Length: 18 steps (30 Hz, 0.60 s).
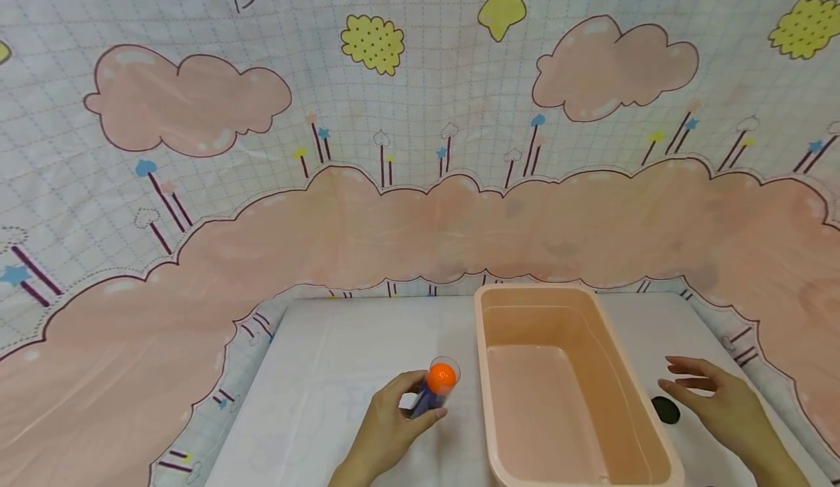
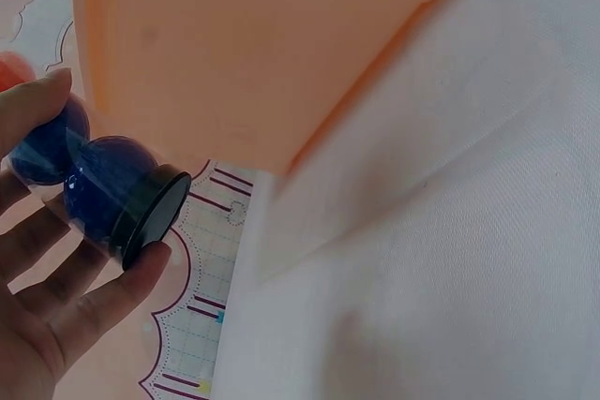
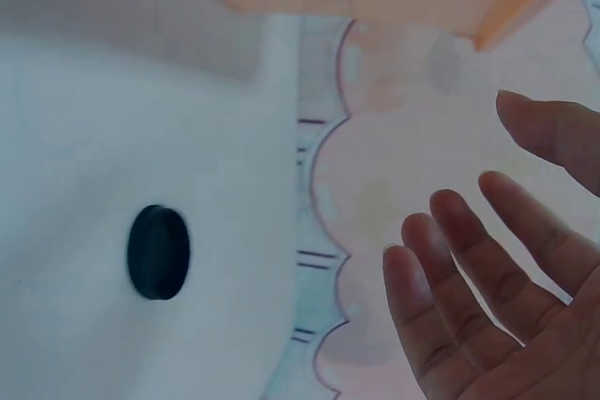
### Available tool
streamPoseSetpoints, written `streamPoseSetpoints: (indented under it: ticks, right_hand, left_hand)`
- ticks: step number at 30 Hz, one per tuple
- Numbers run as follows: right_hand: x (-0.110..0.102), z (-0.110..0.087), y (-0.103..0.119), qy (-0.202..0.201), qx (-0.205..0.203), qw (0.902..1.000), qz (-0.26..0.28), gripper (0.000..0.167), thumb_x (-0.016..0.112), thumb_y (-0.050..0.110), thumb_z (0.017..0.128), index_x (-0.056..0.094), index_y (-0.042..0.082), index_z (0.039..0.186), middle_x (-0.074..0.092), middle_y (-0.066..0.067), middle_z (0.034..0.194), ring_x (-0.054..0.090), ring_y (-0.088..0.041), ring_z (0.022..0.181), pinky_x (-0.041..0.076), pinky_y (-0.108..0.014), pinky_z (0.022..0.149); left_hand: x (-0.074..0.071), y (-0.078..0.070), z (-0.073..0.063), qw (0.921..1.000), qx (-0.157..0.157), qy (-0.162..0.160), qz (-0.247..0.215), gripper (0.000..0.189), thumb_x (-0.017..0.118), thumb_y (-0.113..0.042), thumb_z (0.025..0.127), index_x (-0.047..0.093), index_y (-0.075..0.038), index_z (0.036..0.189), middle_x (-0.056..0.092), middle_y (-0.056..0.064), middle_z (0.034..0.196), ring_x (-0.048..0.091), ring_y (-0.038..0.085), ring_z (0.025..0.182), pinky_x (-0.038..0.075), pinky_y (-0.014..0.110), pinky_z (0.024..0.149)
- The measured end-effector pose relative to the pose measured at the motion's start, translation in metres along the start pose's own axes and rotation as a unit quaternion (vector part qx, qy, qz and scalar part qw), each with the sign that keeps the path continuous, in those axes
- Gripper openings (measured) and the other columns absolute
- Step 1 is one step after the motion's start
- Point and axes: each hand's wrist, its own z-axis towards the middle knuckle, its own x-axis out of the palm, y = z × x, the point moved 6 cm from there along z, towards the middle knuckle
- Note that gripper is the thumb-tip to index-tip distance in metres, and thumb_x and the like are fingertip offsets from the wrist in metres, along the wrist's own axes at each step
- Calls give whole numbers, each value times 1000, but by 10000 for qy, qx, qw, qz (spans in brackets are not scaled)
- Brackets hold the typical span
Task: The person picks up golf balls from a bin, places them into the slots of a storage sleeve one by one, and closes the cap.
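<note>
My left hand [image 1: 389,425] grips a clear tube [image 2: 111,189] of balls. An orange ball [image 1: 441,378] shows at its upper end, with blue balls [image 2: 47,142] below. A black cap [image 2: 155,217] covers the lower end, where a fingertip touches it in the left wrist view. The tube is tilted and held just left of the peach bin. To the right of the bin, my right hand [image 1: 725,407] hovers with fingers spread and nothing in them. Near its fingertips a loose round black cap [image 3: 159,252] lies on the white table.
The peach rectangular bin [image 1: 488,399] stands between the hands, with no contents visible inside. A white surface [image 1: 341,370] spreads under it. Behind and at the sides hangs a patterned cloth [image 1: 420,232] with pink clouds.
</note>
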Motion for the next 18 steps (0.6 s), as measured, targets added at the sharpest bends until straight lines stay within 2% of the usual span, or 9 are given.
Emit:
streamPoseSetpoints:
  ticks: [2,4,6,9,11,13,18]
  right_hand:
    - [4,2,-8,157,103,9996,-199,64,75,46,94,60,3,139,72,19,110,49,26,85,48,-21,67]
    - [9,4,-16,348,185,9985,-393,68,74,48,94,58,0,141,74,-6,122,57,18,86,52,-27,70]
    - [16,5,-23,552,237,9966,-561,72,73,48,95,55,-3,143,67,-25,131,68,0,92,55,-34,73]
    - [25,6,-33,918,361,9930,-649,76,72,48,96,50,-7,145,60,-33,138,71,-35,106,57,-49,79]
    - [30,7,-39,1076,436,9906,-727,79,72,47,96,49,-10,145,57,-36,138,66,-49,112,56,-54,81]
    - [33,7,-44,1200,525,9882,-793,80,72,47,96,48,-12,144,54,-39,139,63,-53,114,55,-58,83]
    - [39,7,-53,1234,498,9868,-926,79,75,45,94,51,-14,139,53,-41,140,63,-55,111,56,-58,81]
  left_hand:
    - [0,0,0,10000,0,11,-37,49,85,-40,86,66,-27,129,70,-2,122,67,20,112,59,20,77]
    - [0,1,0,10000,4,23,-48,48,84,-40,86,66,-27,129,70,-2,122,66,20,112,59,20,77]
    - [0,1,0,10000,9,34,-35,49,84,-40,87,66,-26,129,70,-1,122,66,20,113,59,20,76]
    - [0,2,0,10000,7,34,10,49,84,-41,87,65,-26,130,70,-2,123,67,19,113,59,20,76]
    - [0,4,0,10000,-2,33,26,49,84,-41,87,65,-27,130,70,-2,123,67,18,113,60,20,76]
    - [0,4,0,10000,4,31,25,49,84,-42,87,65,-27,130,70,-2,123,67,17,112,60,20,76]
    - [-1,3,-1,10000,55,38,-35,49,84,-40,87,66,-27,130,70,-2,123,67,18,112,59,20,76]
